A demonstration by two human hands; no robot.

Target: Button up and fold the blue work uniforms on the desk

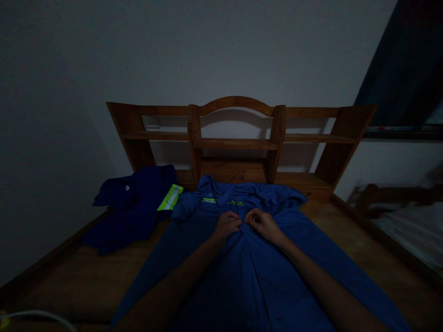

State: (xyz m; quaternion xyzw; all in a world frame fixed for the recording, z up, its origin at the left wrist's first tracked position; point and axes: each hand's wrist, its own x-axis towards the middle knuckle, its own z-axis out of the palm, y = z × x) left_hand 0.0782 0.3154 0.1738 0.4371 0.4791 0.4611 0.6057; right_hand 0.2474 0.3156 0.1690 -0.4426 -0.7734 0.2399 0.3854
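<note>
A blue work shirt (221, 263) with yellow-and-silver reflective strips lies spread out in front of me, its collar end toward the wooden headboard. At its front opening, my left hand (228, 223) is closed, pinching the fabric edge. Just to the right, my right hand (261, 223) has thumb and forefinger pressed together at the other side of the opening. A small gap separates the two hands. Whatever sits between the fingertips, a button perhaps, is too small and dark to make out. Below the hands the front opening runs down toward me.
Left of the shirt lies a crumpled darker blue garment (138, 207) with a reflective band. A wooden headboard with shelves (235, 144) stands behind, against the wall. A white cable (41, 313) curves at the lower left. Pale bedding (411, 230) and a dark curtain (398, 64) are at right.
</note>
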